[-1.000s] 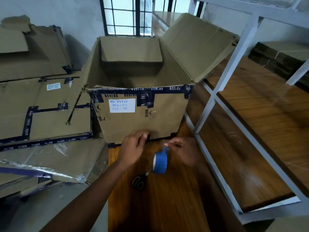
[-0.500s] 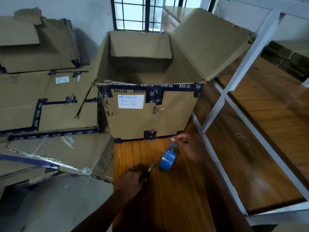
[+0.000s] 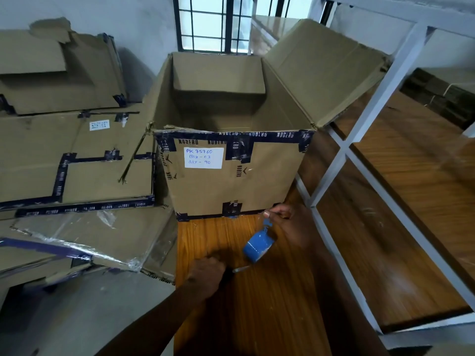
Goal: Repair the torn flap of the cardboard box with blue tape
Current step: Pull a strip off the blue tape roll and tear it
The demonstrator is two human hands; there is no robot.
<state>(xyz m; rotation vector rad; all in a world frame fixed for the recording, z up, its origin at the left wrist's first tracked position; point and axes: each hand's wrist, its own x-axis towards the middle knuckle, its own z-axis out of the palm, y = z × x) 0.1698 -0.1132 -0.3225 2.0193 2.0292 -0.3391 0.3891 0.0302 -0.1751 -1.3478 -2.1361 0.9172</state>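
A: What sits nearest?
B: The left hand (image 3: pixel 207 274), low on the wooden counter (image 3: pixel 257 317), fingers curled round the dark handles of the scissors (image 3: pixel 235 271); only the blade tip shows past the knuckles

A: And the right hand?
B: The right hand (image 3: pixel 288 224) is a little farther in, thumb and forefinger pinching the loose end of the blue tape roll (image 3: pixel 258 244), which hangs tilted just above the counter, between the two hands

A: Where is the box?
B: The cardboard box (image 3: pixel 231 181) stands upright on the counter right behind the hands, open at the top, with dark printed tape round its front rim and a white label (image 3: pixel 203 157) handwritten in blue. Its right flap (image 3: pixel 323 70) stands up and leans outward, and a ragged strip hangs from the front left corner

A: What lies around it?
B: Flattened cartons (image 3: pixel 77 160) are piled to the left, one under clear film. A white metal shelf frame (image 3: pixel 341 150) with wooden boards stands to the right. A barred window (image 3: pixel 213 24) is behind
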